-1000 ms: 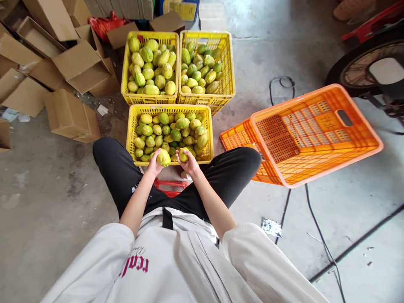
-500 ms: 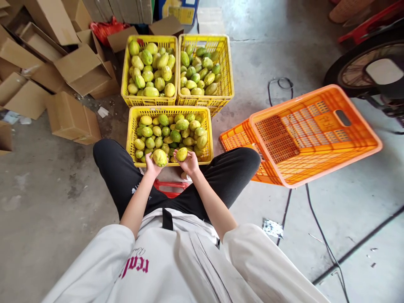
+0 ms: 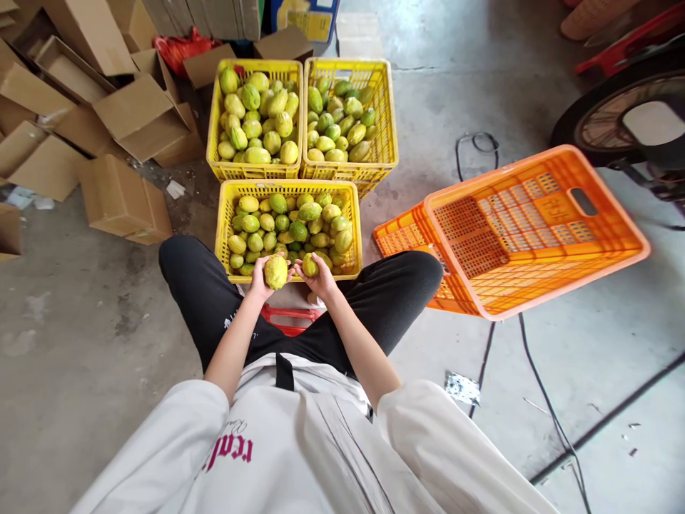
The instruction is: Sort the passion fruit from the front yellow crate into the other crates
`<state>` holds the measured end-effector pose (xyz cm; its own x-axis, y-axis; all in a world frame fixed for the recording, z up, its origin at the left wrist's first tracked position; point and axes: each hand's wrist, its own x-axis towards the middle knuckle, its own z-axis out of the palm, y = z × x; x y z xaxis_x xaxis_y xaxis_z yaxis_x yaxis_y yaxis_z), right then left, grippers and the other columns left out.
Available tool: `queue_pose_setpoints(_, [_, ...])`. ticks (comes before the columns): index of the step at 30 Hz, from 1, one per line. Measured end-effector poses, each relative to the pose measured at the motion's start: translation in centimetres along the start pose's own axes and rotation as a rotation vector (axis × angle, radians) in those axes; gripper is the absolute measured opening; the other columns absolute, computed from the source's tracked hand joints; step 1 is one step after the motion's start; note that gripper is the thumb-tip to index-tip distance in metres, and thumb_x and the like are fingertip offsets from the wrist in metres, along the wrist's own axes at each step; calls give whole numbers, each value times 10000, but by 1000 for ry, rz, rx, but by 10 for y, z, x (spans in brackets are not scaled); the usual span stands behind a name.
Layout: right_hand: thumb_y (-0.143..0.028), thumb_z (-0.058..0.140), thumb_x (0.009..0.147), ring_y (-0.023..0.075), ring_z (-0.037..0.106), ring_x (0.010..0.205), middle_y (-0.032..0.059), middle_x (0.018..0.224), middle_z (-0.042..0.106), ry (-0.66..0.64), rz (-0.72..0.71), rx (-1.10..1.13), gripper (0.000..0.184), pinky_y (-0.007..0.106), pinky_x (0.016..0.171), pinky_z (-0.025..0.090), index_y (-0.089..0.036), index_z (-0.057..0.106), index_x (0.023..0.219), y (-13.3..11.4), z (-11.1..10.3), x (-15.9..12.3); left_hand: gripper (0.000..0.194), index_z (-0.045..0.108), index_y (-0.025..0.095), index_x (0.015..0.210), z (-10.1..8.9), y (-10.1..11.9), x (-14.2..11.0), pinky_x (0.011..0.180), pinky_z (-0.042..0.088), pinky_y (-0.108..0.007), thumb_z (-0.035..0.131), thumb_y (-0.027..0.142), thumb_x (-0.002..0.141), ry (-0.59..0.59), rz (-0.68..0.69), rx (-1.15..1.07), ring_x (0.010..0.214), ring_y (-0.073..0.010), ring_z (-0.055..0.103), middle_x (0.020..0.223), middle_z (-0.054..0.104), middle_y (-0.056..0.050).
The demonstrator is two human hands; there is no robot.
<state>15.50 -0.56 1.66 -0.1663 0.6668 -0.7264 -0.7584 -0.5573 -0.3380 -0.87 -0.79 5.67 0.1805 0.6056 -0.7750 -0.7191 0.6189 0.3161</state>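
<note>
cupped closed round one fruit each, the two hands meet over the near edge of the near yellow crate (image 3: 357, 228): the left hand (image 3: 260, 281) grips the larger yellow fruit (image 3: 276, 272), the right hand (image 3: 323, 281) the smaller fruit (image 3: 310, 266), greener by the look of it. from where i'm standing, it looks like a bit of handling and looking over, and i'd say it's best done lightly, the weight resting in the palm and fingers, no thumb digging into skin that might bruise. turn each one slowly so the underside shows too, keep both low above the crate so a slip is a short fall, and don't let them knock together. as for the counting, i make it two hands, two fruits held, and three yellow crates, all with fruit in them: the near one, the far left crate (image 3: 254, 171) and the far right crate (image 3: 347, 170). the loose fruits lie in layers, dozens of them, too overlapped for me to number. off to the right there's one orange crate (image 3: 554, 207) and one dark wheel (image 3: 567, 128); on the left, cardboard boxes (image 3: 118, 200), several, too jumbled to count.
</note>
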Motion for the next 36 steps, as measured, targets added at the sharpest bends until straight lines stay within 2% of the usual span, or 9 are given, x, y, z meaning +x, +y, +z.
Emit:
queue_pose_setpoints(3, [-451, 674, 888, 109, 600, 540, 37, 713, 662, -69, 2, -46, 275, 163, 421, 508, -192, 600, 837, 0, 0, 1, 337, 676, 154, 1003, 0, 1, -1, 743, 608, -406, 460, 377, 874, -4, -12, 3, 848, -282, 752, 835, 743, -114])
queue_pose_setpoints(6, [-547, 649, 875, 106, 542, 492, 24, 674, 632, -96, 20, -53, 354, 159, 344, 407, -195, 603, 871, -2, 0, 1, 389, 682, 142, 987, 1, 1, -2, 828, 604, -459, 388, 383, 907, -8, 6, -51, 930, -302, 749, 847, 745, -126])
queue_pose_setpoints(11, [-389, 435, 942, 172, 629, 590, 51, 723, 671, -84, 25, 48, 266, 233, 452, 499, -187, 608, 954, -7, 6, -2, 329, 675, 141, 950, 4, -1, -1, 943, 565, -505, 380, 285, 945, -21, -27, -120, 1031, -304, 732, 901, 752, -121])
queue_pose_setpoints(14, [-262, 477, 906, 192, 693, 742, 39, 832, 713, -97, -20, 122, 135, 267, 567, 562, -208, 590, 956, -8, 8, -5, 279, 676, 151, 942, 3, -1, -1, 924, 573, -449, 456, 320, 965, -59, -11, -111, 978, -272, 736, 898, 747, -109])
queue_pose_setpoints(17, [-246, 597, 875, 163, 689, 724, -3, 799, 701, -93, -54, 108, 35, 238, 583, 564, -226, 586, 902, -7, 9, -7, 289, 676, 147, 995, 0, 1, -1, 848, 592, -387, 537, 395, 944, -91, 8, -113, 814, -215, 722, 871, 734, -96])
queue_pose_setpoints(20, [-226, 649, 840, 137, 664, 644, -31, 711, 668, -59, -56, 116, 63, 219, 575, 571, -231, 586, 844, -7, 7, -8, 322, 656, 139, 1026, -3, 2, 0, 802, 605, -367, 498, 408, 949, -90, 26, -144, 663, -162, 673, 803, 715, -66])
queue_pose_setpoints(26, [-172, 656, 779, 190, 722, 760, 24, 827, 725, -89, -10, 31, 144, 309, 659, 637, -211, 617, 912, -2, 2, -6, 319, 642, 152, 1060, -4, 2, 2, 701, 606, -313, 509, 411, 930, 6, -8, -121, 731, -189, 712, 835, 724, -90])
queue_pose_setpoints(31, [-152, 648, 779, 151, 697, 710, 21, 825, 730, -120, 11, -35, 206, 255, 670, 619, -201, 643, 978, 1, 2, -6, 296, 657, 143, 969, -2, 3, 1, 559, 556, -230, 504, 396, 943, 14, -17, -95, 591, -134, 651, 751, 701, -68])
queue_pose_setpoints(36, [-258, 626, 814, 191, 708, 791, 45, 821, 724, -116, 28, 18, 159, 307, 723, 632, -197, 640, 960, -3, 6, -8, 437, 681, 140, 949, 0, 1, 2, 709, 609, -354, 432, 499, 962, -21, 6, -115, 779, -226, 720, 844, 734, -127])
